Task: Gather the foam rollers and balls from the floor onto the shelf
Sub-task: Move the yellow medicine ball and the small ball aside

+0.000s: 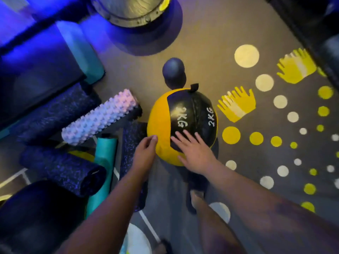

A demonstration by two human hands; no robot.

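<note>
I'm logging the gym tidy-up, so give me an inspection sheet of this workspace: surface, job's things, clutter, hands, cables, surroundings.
Surface: grey floor with yellow and white dots, yellow handprints.
Job's things: 2KG ball; small dark ball beyond it; white knobbed roller, teal roller, dark speckled rollers to its left.
Clutter: nothing seen.
Hands: left hand touches the 2KG ball's side; right hand lies spread on it.
Cables: nothing seen.
Surroundings: round metal base ahead.

Yellow-black ball [181,125]; white knobbly roller [100,117]; blue-speckled roller [62,168]
</note>
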